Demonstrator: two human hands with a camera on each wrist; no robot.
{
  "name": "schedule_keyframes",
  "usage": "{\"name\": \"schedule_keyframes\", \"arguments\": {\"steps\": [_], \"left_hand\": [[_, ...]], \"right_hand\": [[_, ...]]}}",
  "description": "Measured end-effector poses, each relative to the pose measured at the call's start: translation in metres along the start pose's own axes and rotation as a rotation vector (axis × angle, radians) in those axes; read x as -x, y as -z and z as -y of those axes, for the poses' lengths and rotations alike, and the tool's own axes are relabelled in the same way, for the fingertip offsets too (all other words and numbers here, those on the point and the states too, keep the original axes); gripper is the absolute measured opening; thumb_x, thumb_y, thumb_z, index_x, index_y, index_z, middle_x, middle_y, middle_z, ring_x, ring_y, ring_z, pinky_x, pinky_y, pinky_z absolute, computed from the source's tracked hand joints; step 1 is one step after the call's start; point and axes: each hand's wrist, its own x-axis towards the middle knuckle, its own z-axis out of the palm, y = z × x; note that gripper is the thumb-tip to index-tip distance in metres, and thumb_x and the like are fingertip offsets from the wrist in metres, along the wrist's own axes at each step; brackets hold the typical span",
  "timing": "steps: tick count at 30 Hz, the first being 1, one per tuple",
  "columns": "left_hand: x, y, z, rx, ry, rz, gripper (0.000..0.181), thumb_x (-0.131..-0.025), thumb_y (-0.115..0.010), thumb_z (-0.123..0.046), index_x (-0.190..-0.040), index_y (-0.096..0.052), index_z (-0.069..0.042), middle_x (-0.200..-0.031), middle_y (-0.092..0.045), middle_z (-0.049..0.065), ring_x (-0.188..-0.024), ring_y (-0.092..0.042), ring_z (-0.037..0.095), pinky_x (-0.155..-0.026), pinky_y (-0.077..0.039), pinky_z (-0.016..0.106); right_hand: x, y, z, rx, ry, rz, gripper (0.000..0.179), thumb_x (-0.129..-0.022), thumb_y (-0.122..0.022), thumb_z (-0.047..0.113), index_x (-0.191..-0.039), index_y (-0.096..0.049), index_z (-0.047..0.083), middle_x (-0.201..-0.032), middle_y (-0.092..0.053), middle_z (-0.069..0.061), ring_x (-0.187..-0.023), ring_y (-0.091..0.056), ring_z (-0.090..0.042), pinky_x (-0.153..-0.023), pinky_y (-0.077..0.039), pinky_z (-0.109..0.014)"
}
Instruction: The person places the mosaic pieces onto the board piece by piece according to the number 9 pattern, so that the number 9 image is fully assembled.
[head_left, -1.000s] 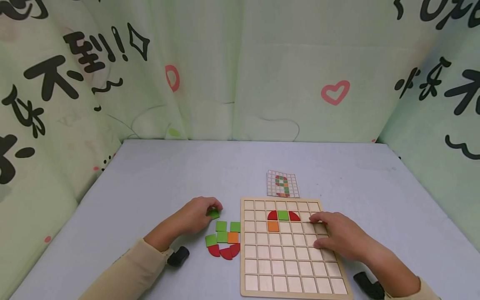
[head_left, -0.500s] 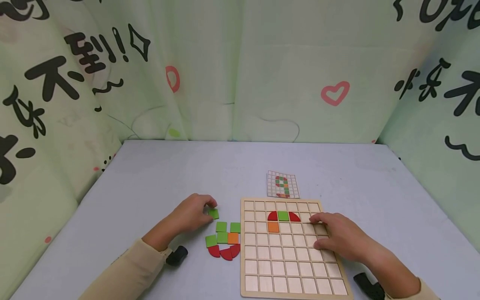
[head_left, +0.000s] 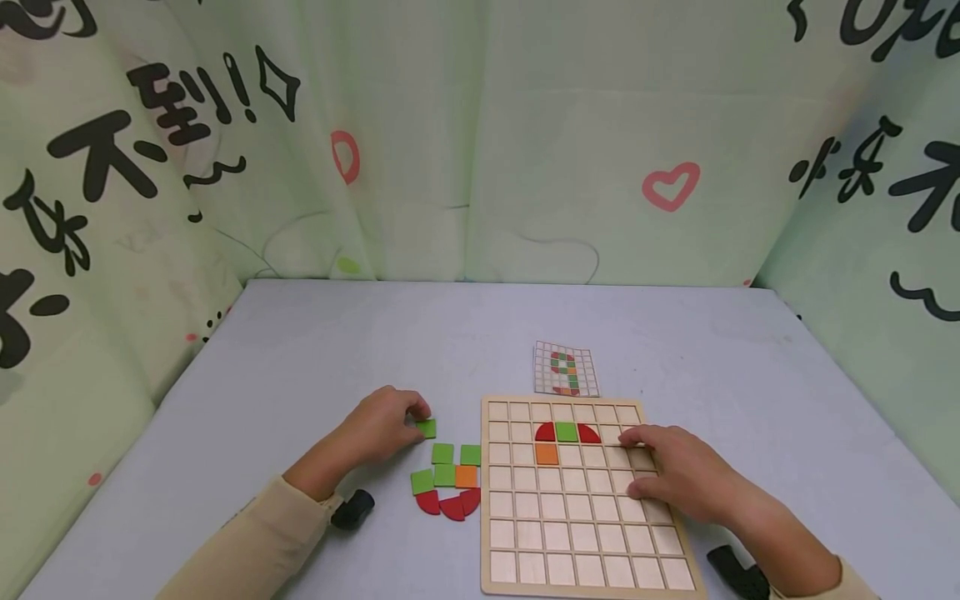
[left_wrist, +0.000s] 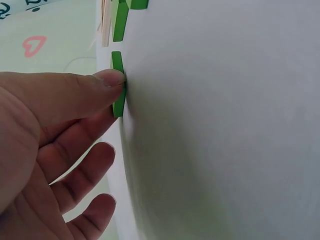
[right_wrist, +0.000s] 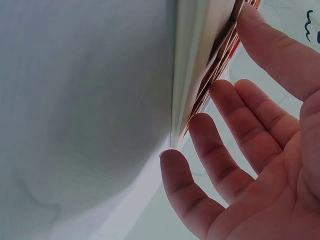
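Observation:
Between thumb and forefinger, my left hand (head_left: 384, 427) pinches a green square tile (head_left: 427, 428) low over the table, left of the wooden grid board (head_left: 592, 593). In the left wrist view the thumb lies across that tile, and the other fingers are loosely bent beneath. My right hand (head_left: 686, 471) rests on the board's right side, fingers relaxed and holding nothing. Set in the board's cells are two red quarter-round tiles, a green tile (head_left: 566, 431) between them, and an orange tile (head_left: 547, 453) under the left red one.
Loose green squares (head_left: 445, 475), an orange square (head_left: 466, 476) and several red curved tiles (head_left: 452, 507) lie left of the board. A printed pattern card (head_left: 566, 368) sits behind it. Patterned curtains (head_left: 570, 150) surround the table.
My left hand has shifted slightly left and back with the green tile, mostly in the first half second. My right hand stays in place on the board.

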Motion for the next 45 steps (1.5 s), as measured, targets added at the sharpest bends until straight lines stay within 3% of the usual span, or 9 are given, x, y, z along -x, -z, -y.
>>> {"name": "schedule_keyframes", "arguments": {"steps": [11,27,36,45], "left_hand": [[0.001,0.002,-0.002,-0.044,-0.024,0.005,0.018,-0.083,-0.081,-0.006,-0.099,-0.073,-0.009,-0.089,-0.063,-0.003,-0.091,-0.052,0.017,-0.080,-0.050,0.032],[-0.001,0.002,-0.001,-0.043,-0.012,0.021,0.021,-0.084,-0.080,-0.008,-0.103,-0.071,-0.008,-0.092,-0.061,-0.002,-0.091,-0.051,0.018,-0.080,-0.051,0.032],[-0.003,0.003,-0.012,-0.048,-0.040,0.015,0.021,-0.085,-0.077,-0.008,-0.106,-0.073,-0.007,-0.096,-0.065,-0.001,-0.092,-0.052,0.018,-0.080,-0.051,0.032],[-0.003,0.002,-0.027,-0.038,-0.067,0.056,0.022,-0.086,-0.077,-0.011,-0.108,-0.073,-0.009,-0.097,-0.064,-0.001,-0.094,-0.051,0.018,-0.076,-0.051,0.029]], "right_hand": [[0.001,0.000,-0.001,0.003,0.030,-0.016,0.056,-0.079,-0.084,0.028,-0.125,-0.062,0.005,-0.123,-0.063,-0.011,-0.115,-0.056,-0.039,-0.094,-0.043,-0.056],[0.001,0.000,0.000,-0.005,0.025,-0.013,0.056,-0.079,-0.085,0.027,-0.125,-0.063,0.005,-0.123,-0.064,-0.012,-0.116,-0.055,-0.040,-0.095,-0.043,-0.057],[0.001,0.000,0.000,-0.005,0.022,-0.012,0.055,-0.079,-0.084,0.027,-0.125,-0.063,0.006,-0.123,-0.063,-0.011,-0.116,-0.055,-0.040,-0.094,-0.043,-0.056],[0.001,0.000,0.000,-0.008,0.016,-0.006,0.056,-0.079,-0.084,0.028,-0.125,-0.063,0.005,-0.123,-0.064,-0.011,-0.116,-0.055,-0.039,-0.094,-0.043,-0.056]]}}
